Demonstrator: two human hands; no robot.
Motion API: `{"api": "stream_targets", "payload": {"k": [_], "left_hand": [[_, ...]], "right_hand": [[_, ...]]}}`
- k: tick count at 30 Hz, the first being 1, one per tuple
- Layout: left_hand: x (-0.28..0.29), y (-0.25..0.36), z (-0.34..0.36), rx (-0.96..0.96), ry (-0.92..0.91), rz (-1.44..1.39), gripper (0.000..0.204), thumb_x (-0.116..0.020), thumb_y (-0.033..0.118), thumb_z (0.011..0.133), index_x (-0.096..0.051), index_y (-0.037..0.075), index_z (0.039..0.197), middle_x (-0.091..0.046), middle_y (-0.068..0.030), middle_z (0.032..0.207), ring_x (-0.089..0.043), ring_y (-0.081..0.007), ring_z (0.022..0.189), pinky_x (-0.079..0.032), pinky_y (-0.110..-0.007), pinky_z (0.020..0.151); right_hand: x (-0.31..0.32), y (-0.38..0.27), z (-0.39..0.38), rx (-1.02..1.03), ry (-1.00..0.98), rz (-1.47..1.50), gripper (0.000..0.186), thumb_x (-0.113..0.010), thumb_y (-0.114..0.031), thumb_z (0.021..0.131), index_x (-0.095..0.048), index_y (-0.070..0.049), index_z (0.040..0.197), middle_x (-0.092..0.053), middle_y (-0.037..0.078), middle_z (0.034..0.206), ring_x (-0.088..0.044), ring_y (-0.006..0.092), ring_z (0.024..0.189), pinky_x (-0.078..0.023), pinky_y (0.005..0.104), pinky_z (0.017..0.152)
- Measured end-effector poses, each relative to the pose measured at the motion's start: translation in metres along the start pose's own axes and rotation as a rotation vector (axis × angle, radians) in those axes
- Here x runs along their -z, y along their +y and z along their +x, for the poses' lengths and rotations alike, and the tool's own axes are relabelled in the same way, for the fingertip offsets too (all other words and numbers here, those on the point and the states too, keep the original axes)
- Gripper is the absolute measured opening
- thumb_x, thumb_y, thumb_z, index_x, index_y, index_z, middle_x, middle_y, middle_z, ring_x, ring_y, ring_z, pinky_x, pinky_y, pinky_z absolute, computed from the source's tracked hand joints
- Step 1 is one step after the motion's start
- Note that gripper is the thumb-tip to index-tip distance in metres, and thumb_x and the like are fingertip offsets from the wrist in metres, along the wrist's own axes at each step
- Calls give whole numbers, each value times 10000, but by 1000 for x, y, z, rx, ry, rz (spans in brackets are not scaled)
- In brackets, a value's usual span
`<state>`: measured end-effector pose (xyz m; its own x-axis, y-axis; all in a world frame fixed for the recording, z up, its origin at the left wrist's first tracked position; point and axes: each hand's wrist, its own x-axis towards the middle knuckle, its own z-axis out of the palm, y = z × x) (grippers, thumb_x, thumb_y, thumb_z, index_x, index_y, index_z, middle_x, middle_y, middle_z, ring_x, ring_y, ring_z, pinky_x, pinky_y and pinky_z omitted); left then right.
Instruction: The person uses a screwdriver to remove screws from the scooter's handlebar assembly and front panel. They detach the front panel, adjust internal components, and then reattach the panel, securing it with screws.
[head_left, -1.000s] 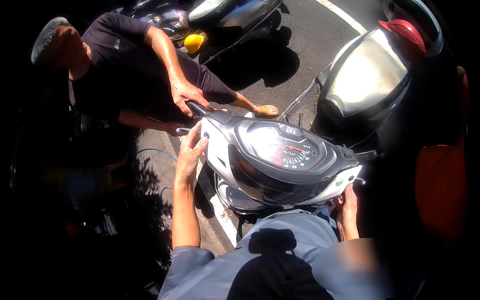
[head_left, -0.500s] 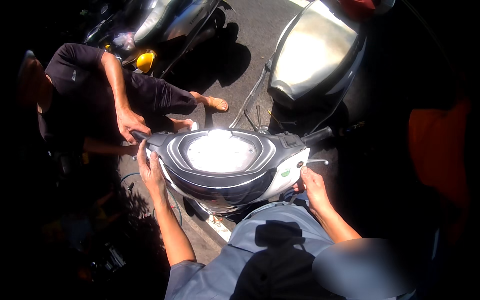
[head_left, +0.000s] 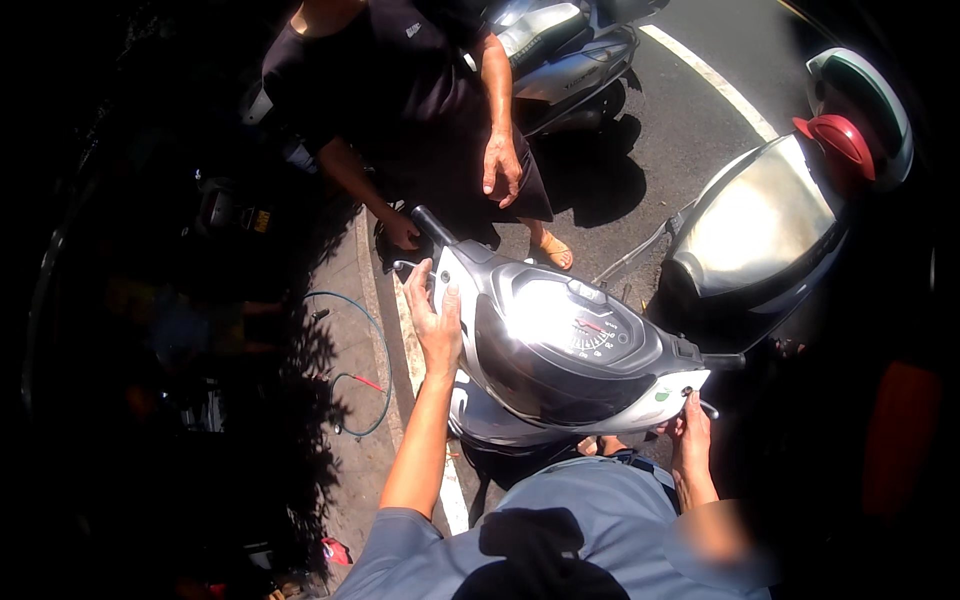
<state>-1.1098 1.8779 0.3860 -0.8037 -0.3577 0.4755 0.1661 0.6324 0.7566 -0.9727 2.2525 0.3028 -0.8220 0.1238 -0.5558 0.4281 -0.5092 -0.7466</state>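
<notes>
Between my hands is the front of a scooter's handlebar, its white and black handlebar cover (head_left: 480, 385) slanting down to the right. A glossy speedometer (head_left: 590, 335) in it glares in the sun. My left hand (head_left: 437, 325) is closed on the cover's white left end, thumb on the near face, close to a brake lever (head_left: 408, 267). At the right end my right hand (head_left: 690, 440) grips the lower white edge, thumb up beside a small dark hole; its other fingers are partly hidden. Black grips (head_left: 432, 225) stick out at both ends.
A person in dark clothes (head_left: 430, 110) stands beyond the left grip, one hand (head_left: 502, 170) hanging loose. The scooter's shiny seat (head_left: 765, 225) and a red helmet (head_left: 845, 145) lie at right. Another scooter (head_left: 575, 65) is parked behind. A blue-green hose (head_left: 385, 345) curls on the pavement.
The handlebar has swung from nearly level to slanting down rightward, and my hands have stayed on it. The other person has straightened up and taken a hand off the left grip. My view has turned.
</notes>
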Motion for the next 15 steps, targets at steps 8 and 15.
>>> {"api": "stream_targets", "payload": {"k": [8,15], "left_hand": [[-1,64,-108,-108,-132,185,759,-650,521,938,-446,-4,1448,-390,-243,1515,-396,-404,1403,-326,-497,1158],[-4,84,-104,-46,-124,291,693,-661,458,944,-464,49,1468,-427,-222,1507,-411,-421,1389,-344,-505,1143]], "right_hand": [[12,-19,3,-35,-127,-80,537,-484,-522,1044,-614,-7,1117,-623,25,813,-610,122,712,-532,285,686],[46,-83,38,-304,-528,-442,429,-548,-449,1035,-629,-28,1057,-635,43,883,-631,159,814,-512,322,754]]}}
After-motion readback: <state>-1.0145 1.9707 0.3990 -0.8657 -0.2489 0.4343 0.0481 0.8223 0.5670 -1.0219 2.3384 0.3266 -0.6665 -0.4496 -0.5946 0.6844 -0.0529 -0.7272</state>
